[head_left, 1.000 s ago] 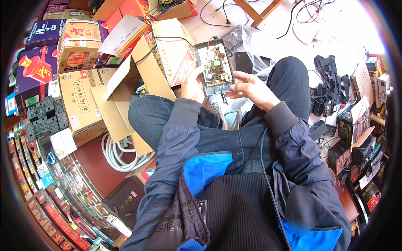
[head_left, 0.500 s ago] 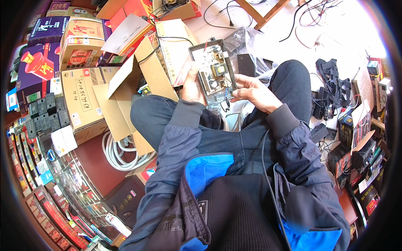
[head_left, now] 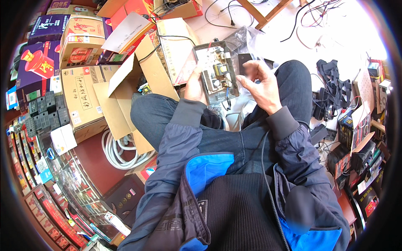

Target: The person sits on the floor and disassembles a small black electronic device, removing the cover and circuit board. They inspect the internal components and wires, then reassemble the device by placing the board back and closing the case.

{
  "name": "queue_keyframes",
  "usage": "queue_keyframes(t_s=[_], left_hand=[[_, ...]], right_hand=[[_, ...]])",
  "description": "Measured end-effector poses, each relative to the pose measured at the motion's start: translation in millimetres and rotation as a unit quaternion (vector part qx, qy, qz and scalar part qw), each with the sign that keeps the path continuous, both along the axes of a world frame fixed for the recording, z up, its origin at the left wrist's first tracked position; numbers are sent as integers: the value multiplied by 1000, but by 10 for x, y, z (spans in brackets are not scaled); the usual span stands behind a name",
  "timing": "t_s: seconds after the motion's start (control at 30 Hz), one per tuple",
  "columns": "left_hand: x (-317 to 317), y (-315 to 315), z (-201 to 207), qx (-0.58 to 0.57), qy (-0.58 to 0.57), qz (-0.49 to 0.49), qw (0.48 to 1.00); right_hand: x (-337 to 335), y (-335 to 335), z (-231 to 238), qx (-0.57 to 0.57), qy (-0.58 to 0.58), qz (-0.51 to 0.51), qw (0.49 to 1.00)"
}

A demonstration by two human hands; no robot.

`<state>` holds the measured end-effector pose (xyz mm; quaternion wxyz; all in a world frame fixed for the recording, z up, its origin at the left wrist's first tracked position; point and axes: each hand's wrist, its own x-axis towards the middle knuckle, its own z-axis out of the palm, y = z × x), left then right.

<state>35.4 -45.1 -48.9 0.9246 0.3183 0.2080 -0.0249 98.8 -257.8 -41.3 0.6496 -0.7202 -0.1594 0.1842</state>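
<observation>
Circuit board (head_left: 217, 56) exposed in dark case (head_left: 218, 98), right of open carton (head_left: 113, 111). Grasped by left hand (head_left: 194, 88) on side nearest carton; opposite, farther from carton, right hand (head_left: 264, 86) half-curled, apparently empty (fingertips blurred, contact unclear). Already uncovered, seemingly; neither lifted out nor closed up yet.

The rectangular plastic casing (head_left: 217, 97) is black; its flat circuit board (head_left: 212, 71) tan — with a boxy yellow component (head_left: 223, 69). Navy fabric jacket (head_left: 167, 167), bright blue lining (head_left: 205, 170). Black knit sweater (head_left: 238, 209), vertically ribbed. Purple cardboard box (head_left: 26, 80) — red bottle print (head_left: 40, 63).
</observation>
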Motion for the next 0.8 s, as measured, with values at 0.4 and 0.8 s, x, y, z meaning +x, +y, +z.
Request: queue_keyframes(t_s=[0.4,0.8], left_hand=[[-17,-153,-30,65,34,-92,993],[-58,83,16,13,-48,104,993]], right_hand=[[-68,39,-105,7,-87,15,996],[154,-255,-89,378,482,9,791]])
